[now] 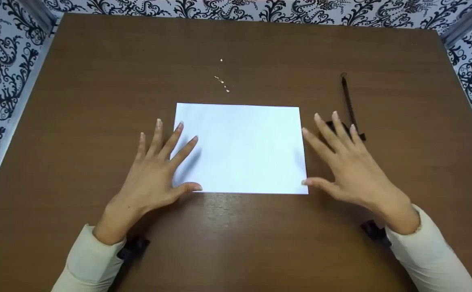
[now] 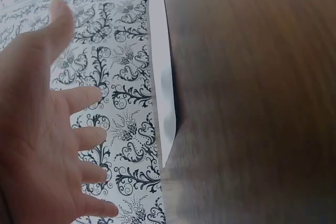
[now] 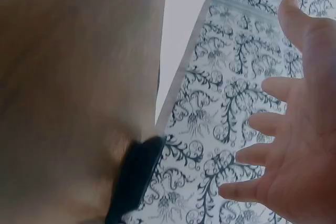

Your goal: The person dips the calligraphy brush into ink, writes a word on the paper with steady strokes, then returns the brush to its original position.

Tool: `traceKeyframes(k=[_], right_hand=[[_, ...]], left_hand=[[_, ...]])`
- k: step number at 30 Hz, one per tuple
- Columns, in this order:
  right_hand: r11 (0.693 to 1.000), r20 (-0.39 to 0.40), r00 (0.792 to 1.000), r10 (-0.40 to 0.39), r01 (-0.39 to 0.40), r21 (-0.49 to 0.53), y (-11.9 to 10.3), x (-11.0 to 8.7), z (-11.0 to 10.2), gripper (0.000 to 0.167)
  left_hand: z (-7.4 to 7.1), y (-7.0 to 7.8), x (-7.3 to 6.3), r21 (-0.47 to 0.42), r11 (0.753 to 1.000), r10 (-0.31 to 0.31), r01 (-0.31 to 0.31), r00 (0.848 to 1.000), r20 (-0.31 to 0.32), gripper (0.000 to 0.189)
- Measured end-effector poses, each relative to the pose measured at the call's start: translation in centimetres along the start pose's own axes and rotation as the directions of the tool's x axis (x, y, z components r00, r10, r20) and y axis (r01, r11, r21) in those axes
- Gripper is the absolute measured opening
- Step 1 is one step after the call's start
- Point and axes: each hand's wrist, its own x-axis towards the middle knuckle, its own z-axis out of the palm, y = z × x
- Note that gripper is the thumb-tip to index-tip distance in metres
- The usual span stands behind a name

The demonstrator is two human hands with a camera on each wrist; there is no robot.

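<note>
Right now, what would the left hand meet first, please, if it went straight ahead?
Probably the white paper: the left hand overlaps its left side in the head view, though the hand's height is unclear.

Head view: clear; paper [image 1: 242,150] brightest, between left hand [image 1: 150,174] and right hand [image 1: 351,174], soft shadow beside the left, glare on table [image 1: 221,213] between the wrists. Wrist views: hazy, pale behind both hands, table dim and blurred.

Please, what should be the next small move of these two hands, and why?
Probably lower the left hand and the right hand gently onto the side edges of the white paper: it lies flat on the table, and both hands hover near those edges, holding nothing.
</note>
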Motion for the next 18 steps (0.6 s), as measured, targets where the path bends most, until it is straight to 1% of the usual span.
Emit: traceKeyframes(k=[4,7,9,10,12,14,16,18], right_hand=[[0.997,-0.089,0.996,0.023,-0.016,0.078,1.1,0.2,-0.7,0.089],[0.989,-0.177,0.983,0.049,-0.023,0.148,2.2,0.4,-1.2,0.087],[0.983,-0.205,0.974,0.100,-0.065,0.170,2.9,0.5,-1.7,0.085],[0.980,-0.207,0.969,0.133,-0.097,0.176,3.3,0.5,-1.9,0.084],[0.963,-0.178,0.958,0.225,-0.191,0.191,3.9,0.6,-2.4,0.080],[0.934,-0.118,0.939,0.323,-0.296,0.200,4.5,0.6,-2.9,0.077],[0.905,-0.073,0.918,0.389,-0.367,0.213,5.1,0.7,-3.3,0.073],[0.883,-0.038,0.902,0.430,-0.412,0.223,5.7,0.9,-3.5,0.070]], left_hand=[[0.1,0.0,0.0,-0.040,0.999,-0.003,0.005,0.999,0.053,0.082],[0.1,0.1,0.1,-0.072,0.997,0.015,-0.009,0.996,0.085,0.077],[0.2,0.1,0.2,-0.102,0.994,0.042,-0.032,0.994,0.100,0.074],[0.2,0.1,0.2,-0.121,0.992,0.055,-0.042,0.993,0.108,0.073],[0.3,0.1,0.2,-0.157,0.986,0.074,-0.055,0.990,0.123,0.072],[0.3,0.1,0.3,-0.187,0.981,0.083,-0.057,0.987,0.135,0.071],[0.4,0.2,0.3,-0.203,0.978,0.084,-0.053,0.986,0.144,0.069],[0.4,0.3,0.3,-0.207,0.977,0.084,-0.052,0.985,0.150,0.065]])
